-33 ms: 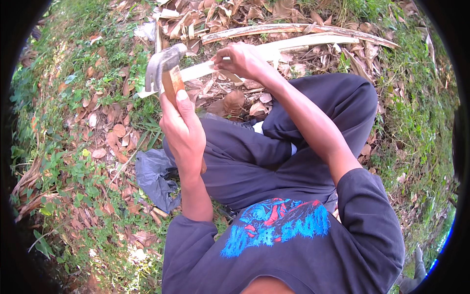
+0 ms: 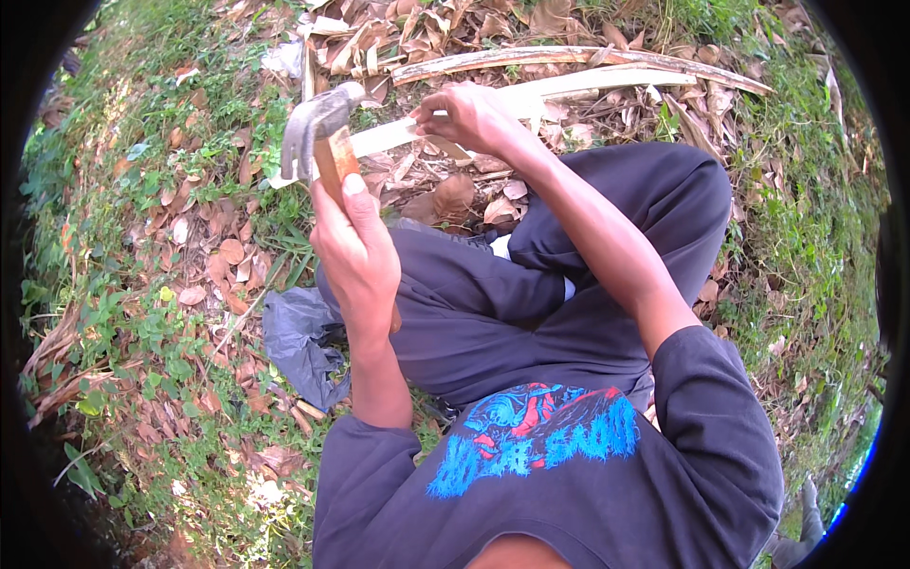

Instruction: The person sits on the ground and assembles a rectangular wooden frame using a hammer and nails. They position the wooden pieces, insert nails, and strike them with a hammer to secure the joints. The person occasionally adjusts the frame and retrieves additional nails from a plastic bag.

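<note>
My left hand is wrapped round the wooden handle of a claw hammer, thumb along the handle. The grey metal head is raised, its claw pointing down on the left side. Beyond it, a long pale wooden strip lies across the leaf litter, partly behind the hammer and my right hand. My right hand is over this strip, with thumb and fingers bent together in a pinch. Whatever is between those fingertips is too small to make out.
A second strip with rough brown bark lies just beyond the pale one. My crossed legs in dark trousers are close below. A crumpled dark plastic bag rests by my left knee. Dry leaves and grass cover the ground.
</note>
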